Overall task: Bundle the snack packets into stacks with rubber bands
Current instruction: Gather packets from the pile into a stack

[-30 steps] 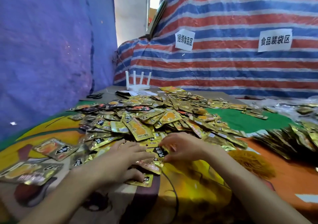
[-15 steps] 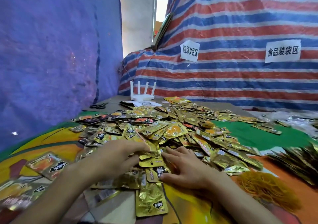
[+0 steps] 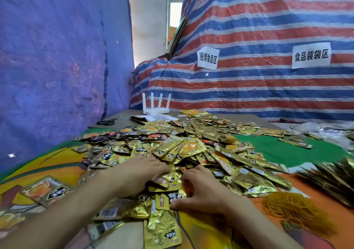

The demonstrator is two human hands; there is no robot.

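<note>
head view: in the last second the two hands have dragged a clutch of packets out of the pile of snack packets (image 3: 191, 145) toward the near edge. the left hand (image 3: 134, 174) lies on them with loose, flat fingers, and the right hand (image 3: 203, 189) curls over a few with its thumb at one edge, though i cannot tell if it truly grips. it looks like a batch is being gathered, with no stack squared yet, and the rubber bands (image 3: 291, 204) lie untouched just beside the right forearm.
</note>
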